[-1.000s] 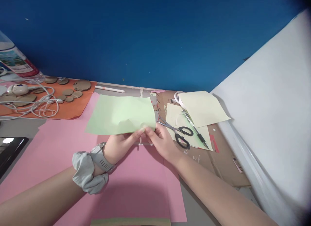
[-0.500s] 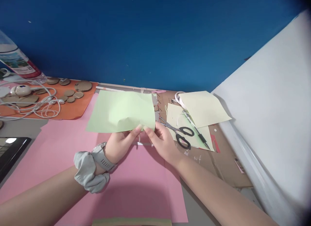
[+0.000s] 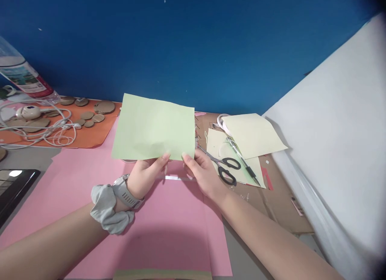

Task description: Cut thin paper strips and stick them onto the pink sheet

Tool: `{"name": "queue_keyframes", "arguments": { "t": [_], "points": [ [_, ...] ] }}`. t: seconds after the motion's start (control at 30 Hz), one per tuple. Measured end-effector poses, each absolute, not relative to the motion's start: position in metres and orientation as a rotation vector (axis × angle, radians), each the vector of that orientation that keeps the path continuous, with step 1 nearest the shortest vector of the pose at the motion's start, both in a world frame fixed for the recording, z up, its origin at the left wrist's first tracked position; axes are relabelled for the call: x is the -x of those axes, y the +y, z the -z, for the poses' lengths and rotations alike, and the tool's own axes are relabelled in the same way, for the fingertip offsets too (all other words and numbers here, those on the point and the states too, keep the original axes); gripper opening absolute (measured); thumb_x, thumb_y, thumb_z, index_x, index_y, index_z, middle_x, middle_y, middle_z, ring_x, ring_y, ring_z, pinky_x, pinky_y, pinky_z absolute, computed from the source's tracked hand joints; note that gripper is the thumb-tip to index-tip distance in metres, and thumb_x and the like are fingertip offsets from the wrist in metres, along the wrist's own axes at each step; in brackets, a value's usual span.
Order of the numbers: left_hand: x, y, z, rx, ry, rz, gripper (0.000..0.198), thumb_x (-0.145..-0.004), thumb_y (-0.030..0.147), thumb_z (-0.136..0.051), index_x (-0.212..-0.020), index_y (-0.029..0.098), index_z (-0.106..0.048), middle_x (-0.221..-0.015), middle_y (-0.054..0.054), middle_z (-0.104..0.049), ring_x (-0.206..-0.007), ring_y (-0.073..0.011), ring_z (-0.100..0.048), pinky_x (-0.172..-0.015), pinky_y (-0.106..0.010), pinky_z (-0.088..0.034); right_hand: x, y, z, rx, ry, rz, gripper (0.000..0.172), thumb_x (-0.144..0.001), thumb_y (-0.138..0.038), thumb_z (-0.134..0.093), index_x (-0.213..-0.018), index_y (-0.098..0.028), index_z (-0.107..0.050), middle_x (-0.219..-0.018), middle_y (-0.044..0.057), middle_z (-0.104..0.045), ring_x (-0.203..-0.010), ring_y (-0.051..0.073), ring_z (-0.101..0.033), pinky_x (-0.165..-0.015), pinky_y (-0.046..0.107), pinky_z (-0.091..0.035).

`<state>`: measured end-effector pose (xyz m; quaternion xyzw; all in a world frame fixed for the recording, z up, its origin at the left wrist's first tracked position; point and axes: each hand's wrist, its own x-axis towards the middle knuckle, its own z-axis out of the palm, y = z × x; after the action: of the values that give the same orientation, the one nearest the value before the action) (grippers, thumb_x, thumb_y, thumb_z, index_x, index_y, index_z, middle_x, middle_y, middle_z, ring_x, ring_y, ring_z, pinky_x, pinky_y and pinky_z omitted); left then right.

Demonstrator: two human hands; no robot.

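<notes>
Pinching the lower edge of the pale green rectangular paper sheet [image 3: 153, 127], your left hand [image 3: 144, 177] and right hand [image 3: 205, 173] hold it upright above the large pink paper sheet [image 3: 169, 223]; so narrow a grip may let it flop or crease.

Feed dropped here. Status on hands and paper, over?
Left hand and right hand pinch green sheet by lower edge, held over pink paper. Scissors lie right, untouched.

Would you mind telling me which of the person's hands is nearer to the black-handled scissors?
The right hand: it pinches the green paper just left of the scissors, close beside their blades. The left hand holds the same sheet farther left, beyond the right hand.
</notes>
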<state>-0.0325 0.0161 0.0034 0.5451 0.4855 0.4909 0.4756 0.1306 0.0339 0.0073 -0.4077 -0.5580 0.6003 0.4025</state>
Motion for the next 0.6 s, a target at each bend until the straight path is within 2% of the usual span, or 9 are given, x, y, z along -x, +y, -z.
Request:
{"name": "queue_keyframes", "arguments": {
  "t": [0.1,0.17,0.27,0.37,0.47,0.6],
  "points": [
    [0.0336,0.0161,0.0007,-1.268,1.224,-1.2,0.046,-0.09,0.04,-0.048,-0.048,0.02,-0.047,-0.049,0.001,-0.045,-0.056,-0.013,-0.048,-0.064,-0.027,-0.043,-0.1306,0.0345,-0.0064,1.002,-1.387,-1.555,0.035,-0.086,-0.047,-0.055,-0.069,-0.021,-0.04,-0.055,-0.007,-0.033,-0.047,0.007,-0.026,-0.046,0.024,-0.02],
    [0.034,0.0164,0.0027,-1.241,1.26,-1.197,0.046,-0.089,0.043,-0.048,-0.049,0.021,-0.05,-0.047,0.001,-0.043,-0.054,-0.0134,-0.047,-0.063,-0.027,-0.043,-0.1308,0.0351,-0.005,0.984,-1.372,-1.573,0.035,-0.086,-0.047,-0.055,-0.069,-0.021,-0.04,-0.055,-0.008,-0.031,-0.046,0.007,-0.026,-0.046,0.024,-0.019],
    [0.0343,0.0167,0.0036,-1.189,1.257,-1.192,0.044,-0.09,0.045,-0.045,-0.055,0.021,-0.057,-0.047,0.001,-0.047,-0.05,-0.0127,-0.047,-0.059,-0.027,-0.043,-0.1312,0.0364,-0.0021,0.94,-1.337,-1.612,0.036,-0.086,-0.048,-0.055,-0.068,-0.021,-0.039,-0.053,-0.008,-0.028,-0.046,0.007,-0.023,-0.046,0.024,-0.018],
    [0.0347,0.0167,0.003,-1.177,1.273,-1.151,0.048,-0.091,0.048,-0.041,-0.054,0.021,-0.056,-0.043,0.002,-0.044,-0.043,-0.0115,-0.043,-0.053,-0.026,-0.042,-0.1322,0.0377,0.0007,0.927,-1.31,-1.636,0.036,-0.086,-0.047,-0.055,-0.067,-0.021,-0.039,-0.052,-0.008,-0.026,-0.046,0.008,-0.023,-0.045,0.024,-0.018],
    [0.0355,0.0169,0.0021,-1.213,1.31,-1.139,0.048,-0.09,0.046,-0.045,-0.05,0.02,-0.051,-0.042,0.003,-0.04,-0.043,-0.0104,-0.042,-0.052,-0.025,-0.041,-0.1338,0.039,0.0021,0.918,-1.301,-1.636,0.035,-0.086,-0.046,-0.056,-0.067,-0.021,-0.04,-0.052,-0.008,-0.028,-0.046,0.008,-0.023,-0.045,0.023,-0.018],
    [0.0356,0.0176,-0.0014,-1.228,1.338,-1.175,0.04,-0.089,0.037,-0.049,-0.053,0.019,-0.052,-0.046,0.002,-0.045,-0.046,-0.0103,-0.045,-0.053,-0.024,-0.043,-0.1358,0.0402,0.0013,0.939,-1.337,-1.598,0.036,-0.086,-0.048,-0.056,-0.068,-0.021,-0.039,-0.054,-0.008,-0.031,-0.045,0.007,-0.024,-0.044,0.023,-0.019]
  ]
}}
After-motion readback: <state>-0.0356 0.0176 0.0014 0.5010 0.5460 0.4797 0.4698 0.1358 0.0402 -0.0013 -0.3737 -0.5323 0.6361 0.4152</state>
